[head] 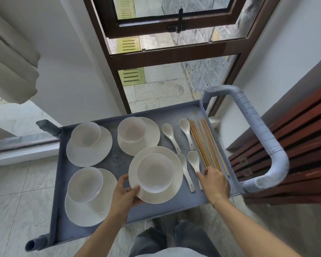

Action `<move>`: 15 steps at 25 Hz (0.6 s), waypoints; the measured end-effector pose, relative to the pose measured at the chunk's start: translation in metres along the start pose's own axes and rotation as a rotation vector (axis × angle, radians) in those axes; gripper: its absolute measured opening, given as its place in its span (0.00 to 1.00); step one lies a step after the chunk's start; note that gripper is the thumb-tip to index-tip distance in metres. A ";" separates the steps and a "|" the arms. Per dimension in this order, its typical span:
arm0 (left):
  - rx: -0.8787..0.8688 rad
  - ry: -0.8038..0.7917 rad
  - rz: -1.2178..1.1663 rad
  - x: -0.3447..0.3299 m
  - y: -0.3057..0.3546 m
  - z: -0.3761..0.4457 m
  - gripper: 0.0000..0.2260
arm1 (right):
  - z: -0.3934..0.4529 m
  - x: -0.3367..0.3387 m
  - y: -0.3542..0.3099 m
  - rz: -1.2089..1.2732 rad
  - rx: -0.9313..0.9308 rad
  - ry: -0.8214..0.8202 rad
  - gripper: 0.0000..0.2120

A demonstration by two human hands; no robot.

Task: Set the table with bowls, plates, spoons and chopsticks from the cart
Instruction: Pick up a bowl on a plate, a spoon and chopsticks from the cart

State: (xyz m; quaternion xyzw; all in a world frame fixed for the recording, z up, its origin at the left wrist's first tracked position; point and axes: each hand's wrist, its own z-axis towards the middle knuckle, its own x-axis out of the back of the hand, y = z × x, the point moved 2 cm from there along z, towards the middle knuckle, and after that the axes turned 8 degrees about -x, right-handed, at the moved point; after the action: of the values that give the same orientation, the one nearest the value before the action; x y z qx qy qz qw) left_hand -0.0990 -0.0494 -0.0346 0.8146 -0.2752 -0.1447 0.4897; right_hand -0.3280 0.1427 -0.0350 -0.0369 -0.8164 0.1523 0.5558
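A blue-grey cart tray (119, 160) holds several white plates, each with a white bowl on it. My left hand (125, 194) grips the near-left rim of the front middle plate (176, 184), which carries a bowl (155, 172); the thumb lies on the rim. Several white spoons (171, 137) lie to the right of the plates. A bundle of wooden chopsticks (206, 143) lies along the tray's right side. My right hand (214, 182) rests over the near ends of a spoon (194, 161) and the chopsticks, fingers bent; whether it grips anything is hidden.
The cart's padded grey handle (261, 134) curves around the right end. A dark red wooden slatted surface (295, 145) stands just right of it. A brown-framed glass door (156, 58) is behind the cart. Pale floor tiles (13, 201) lie to the left.
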 end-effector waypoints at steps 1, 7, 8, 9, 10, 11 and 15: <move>-0.001 0.000 0.002 0.000 0.000 0.001 0.19 | 0.003 -0.001 -0.002 -0.014 0.002 -0.010 0.15; -0.027 -0.004 -0.014 -0.001 0.008 0.006 0.19 | 0.011 -0.004 -0.018 -0.059 0.016 -0.075 0.13; -0.029 -0.001 -0.016 -0.001 0.009 0.007 0.19 | 0.012 -0.004 -0.019 -0.068 0.019 -0.087 0.12; -0.031 0.001 -0.015 0.000 0.010 0.008 0.19 | 0.013 -0.003 -0.019 -0.073 0.020 -0.102 0.10; -0.034 0.004 -0.014 0.000 0.010 0.009 0.19 | 0.015 -0.002 -0.019 -0.074 0.019 -0.118 0.09; -0.036 0.006 -0.013 0.002 0.011 0.010 0.19 | 0.017 0.000 -0.019 -0.076 0.018 -0.128 0.08; -0.053 0.008 -0.032 0.002 0.015 0.014 0.18 | 0.022 0.010 -0.016 -0.065 0.027 -0.093 0.06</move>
State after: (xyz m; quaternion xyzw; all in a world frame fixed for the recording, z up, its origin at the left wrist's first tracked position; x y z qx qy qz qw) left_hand -0.1088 -0.0664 -0.0287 0.8061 -0.2564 -0.1564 0.5099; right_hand -0.3506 0.1250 -0.0283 0.0043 -0.8400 0.1467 0.5223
